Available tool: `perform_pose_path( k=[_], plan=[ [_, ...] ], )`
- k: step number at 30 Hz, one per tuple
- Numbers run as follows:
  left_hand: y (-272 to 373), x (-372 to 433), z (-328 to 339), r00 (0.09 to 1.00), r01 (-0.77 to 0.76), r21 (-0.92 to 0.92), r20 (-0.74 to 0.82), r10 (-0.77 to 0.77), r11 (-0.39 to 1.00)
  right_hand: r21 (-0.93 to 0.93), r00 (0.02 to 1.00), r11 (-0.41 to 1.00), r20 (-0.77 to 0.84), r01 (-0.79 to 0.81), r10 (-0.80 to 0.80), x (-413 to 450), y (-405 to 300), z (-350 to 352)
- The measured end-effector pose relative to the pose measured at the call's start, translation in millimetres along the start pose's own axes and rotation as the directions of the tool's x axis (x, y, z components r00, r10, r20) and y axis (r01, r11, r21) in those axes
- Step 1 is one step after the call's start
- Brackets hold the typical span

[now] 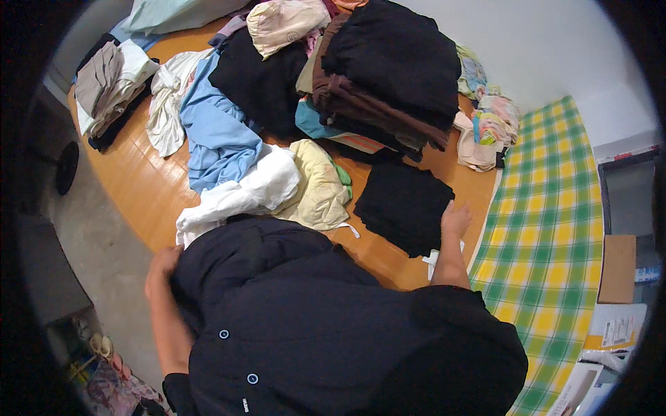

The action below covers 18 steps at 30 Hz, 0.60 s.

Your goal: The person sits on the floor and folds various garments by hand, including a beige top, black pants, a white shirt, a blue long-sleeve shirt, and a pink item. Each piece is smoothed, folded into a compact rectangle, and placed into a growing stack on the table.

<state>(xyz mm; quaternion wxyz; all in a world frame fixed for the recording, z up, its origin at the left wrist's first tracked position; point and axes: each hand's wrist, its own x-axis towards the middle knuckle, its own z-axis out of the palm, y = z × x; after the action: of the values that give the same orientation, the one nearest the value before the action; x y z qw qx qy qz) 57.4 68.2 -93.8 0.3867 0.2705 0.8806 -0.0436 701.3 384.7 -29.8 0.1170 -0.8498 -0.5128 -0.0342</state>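
My right hand (pixel 456 218) is at the right edge of a flat, folded black cloth (pixel 405 205) on the wooden surface; its fingers touch or lie just beside the cloth. At the left, my left hand (pixel 167 260) is by the end of a crumpled white garment (pixel 244 192), beside my dark clothing; its fingertips are partly hidden, so its grip is unclear. A light blue garment (pixel 221 140) lies against the white one, and a pale yellow garment (pixel 317 195) lies to the right of it. Behind the black cloth rises a tall stack of folded black and brown garments (pixel 390 73).
Grey and white folded clothes (pixel 112 83) lie at the far left of the wooden surface (pixel 130 171). Small coloured garments and a beige bra (pixel 476 148) sit against the wall. A green and yellow checked cloth (pixel 541 218) covers the right side. Cardboard (pixel 617 268) and packages stand beyond.
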Motion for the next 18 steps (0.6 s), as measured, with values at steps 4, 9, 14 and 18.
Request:
perform_pose_path(
  k=[4,9,14,18],
  plan=[
    [12.8,-2.2,-7.1,0.999,0.049,0.013,0.013,-0.050,0.999,-0.131,0.960,0.951,0.036,0.280,-0.278,-29.2,-27.4,18.7],
    [28.9,-18.5,-19.5,0.995,0.091,-0.042,0.043,-0.089,0.995,-0.202,0.874,0.955,0.477,0.216,-0.097,-36.2,-37.4,46.0],
    [8.8,-1.4,-4.1,0.998,0.063,-0.113,0.007,-0.062,0.992,-0.270,0.799,0.937,0.602,0.224,-0.018,-23.5,-57.9,25.4],
    [-5.7,18.3,13.0,0.997,0.047,-0.089,-0.050,-0.052,0.995,-0.464,0.785,0.739,0.603,0.489,-0.141,-42.0,-133.2,-7.3]
  ],
)
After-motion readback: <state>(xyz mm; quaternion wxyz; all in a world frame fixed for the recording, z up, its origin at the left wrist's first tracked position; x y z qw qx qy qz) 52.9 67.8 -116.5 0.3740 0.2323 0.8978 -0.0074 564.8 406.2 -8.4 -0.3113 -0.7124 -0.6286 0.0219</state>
